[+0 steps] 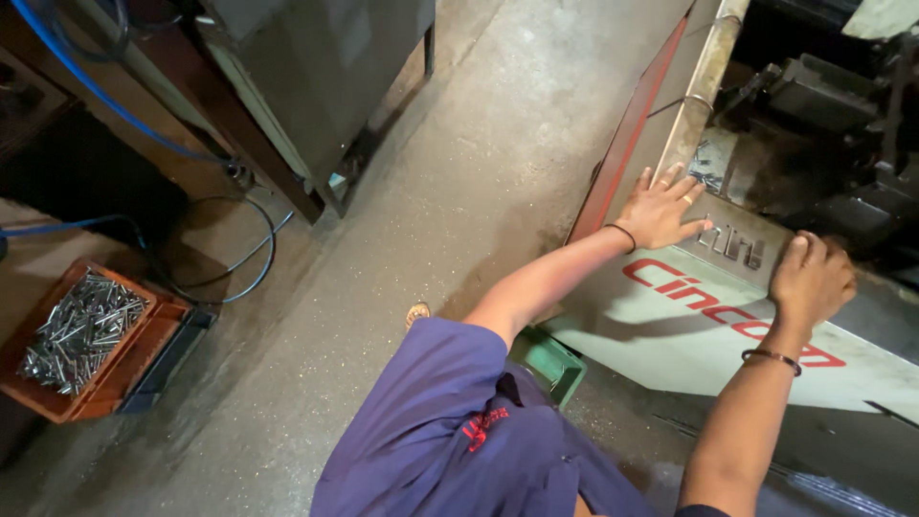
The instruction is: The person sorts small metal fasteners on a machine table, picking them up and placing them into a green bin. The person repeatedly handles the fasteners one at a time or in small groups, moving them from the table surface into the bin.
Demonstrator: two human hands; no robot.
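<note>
Grey sheet metal with red lettering forms the sloping machine cover (689,325) at the right, and both bare hands press on it. The left hand (662,209) lies flat near the cover's upper edge, fingers (684,182) spread apart and gripping nothing, while the right hand (812,278) rests lower, fingers curled together over the cover's far edge. Across the concrete floor (450,191), well apart, an orange crate (134,359) holds shiny metal rods (81,330).
</note>
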